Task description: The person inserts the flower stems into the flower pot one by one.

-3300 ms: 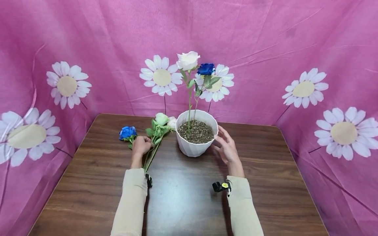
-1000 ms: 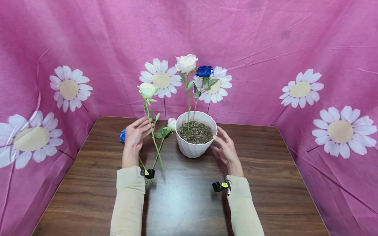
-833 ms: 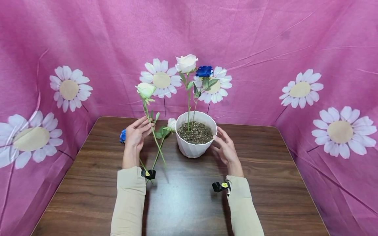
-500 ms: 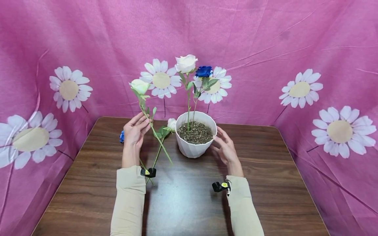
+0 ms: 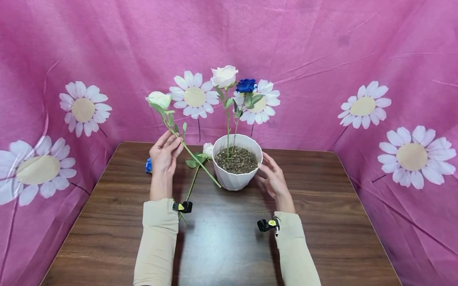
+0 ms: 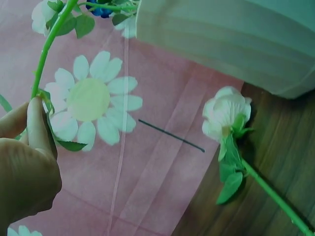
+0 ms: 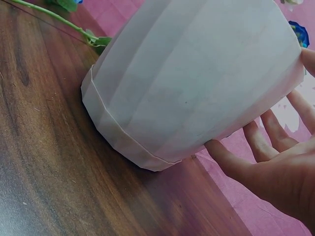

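Observation:
My left hand (image 5: 165, 154) pinches the stem of a pale green-white rose (image 5: 159, 100) between thumb and fingertips. The bloom leans up to the left, and the stem's lower end slants down in front of the white flowerpot (image 5: 234, 180). In the left wrist view the thumb and fingers (image 6: 38, 123) press on the green stem. My right hand (image 5: 274, 178) rests against the pot's right side, its fingers spread and only slightly bent, as the right wrist view also shows. A white rose (image 5: 224, 76) and a dark blue rose (image 5: 246, 85) stand upright in the pot's soil.
On the brown table (image 5: 322, 222) lies a second white rose (image 5: 208, 150), its head beside the pot. A blue rose (image 5: 148, 165) lies mostly hidden behind my left hand. A pink curtain (image 5: 304, 39) printed with daisies encloses the back and sides.
My left hand has lifted the pale green-white rose from the table. Since then the bloom has tipped left and the stem end has swung right, toward the pot. My right hand has stayed put.

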`<state>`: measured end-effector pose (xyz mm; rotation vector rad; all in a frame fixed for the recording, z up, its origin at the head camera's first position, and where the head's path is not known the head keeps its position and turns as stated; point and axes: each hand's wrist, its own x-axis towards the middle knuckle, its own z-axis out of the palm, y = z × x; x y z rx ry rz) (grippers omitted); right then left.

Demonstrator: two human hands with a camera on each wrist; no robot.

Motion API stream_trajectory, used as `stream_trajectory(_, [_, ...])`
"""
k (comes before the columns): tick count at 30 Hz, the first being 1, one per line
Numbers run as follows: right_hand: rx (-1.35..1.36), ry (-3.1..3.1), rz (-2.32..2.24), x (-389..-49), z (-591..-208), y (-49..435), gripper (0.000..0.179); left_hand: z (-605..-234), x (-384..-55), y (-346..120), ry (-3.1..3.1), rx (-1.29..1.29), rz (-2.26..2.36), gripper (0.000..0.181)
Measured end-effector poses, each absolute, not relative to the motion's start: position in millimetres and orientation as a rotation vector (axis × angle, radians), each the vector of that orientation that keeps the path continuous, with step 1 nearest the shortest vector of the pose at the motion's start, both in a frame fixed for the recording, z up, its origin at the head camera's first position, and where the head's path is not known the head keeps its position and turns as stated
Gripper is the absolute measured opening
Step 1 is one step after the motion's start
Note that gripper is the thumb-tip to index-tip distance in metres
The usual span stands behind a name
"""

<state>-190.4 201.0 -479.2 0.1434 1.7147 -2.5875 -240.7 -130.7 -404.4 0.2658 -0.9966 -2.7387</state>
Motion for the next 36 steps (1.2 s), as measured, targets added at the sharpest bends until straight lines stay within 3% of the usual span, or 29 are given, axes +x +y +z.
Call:
stream_trajectory(9, [0.113, 1.716, -2.588, -190.3, -478.4, 200.6, 0.057, -397.1, -242.7, -119.5, -0.973, 0.283, -2.671, 0.039])
stream_trajectory(17, [0.098, 1.712, -2.585, -189.6, -479.2, 202.1, 0.058, -391.4, -243.8, -112.1, -0.966, 0.275, -2.651, 0.043])
stream_trajectory(23, [0.087, 1.724, -2.583, -189.5, -478.4, 202.1, 0.058, -384.1, -246.3, -105.2, -0.982, 0.263, -2.591, 0.032])
stream_trajectory(36, [0.061, 1.718, -2.580, -189.9, -479.7, 203.2, 0.059, -383.9, -245.3, -86.4, -1.209, 0.186, -2.386, 0.040])
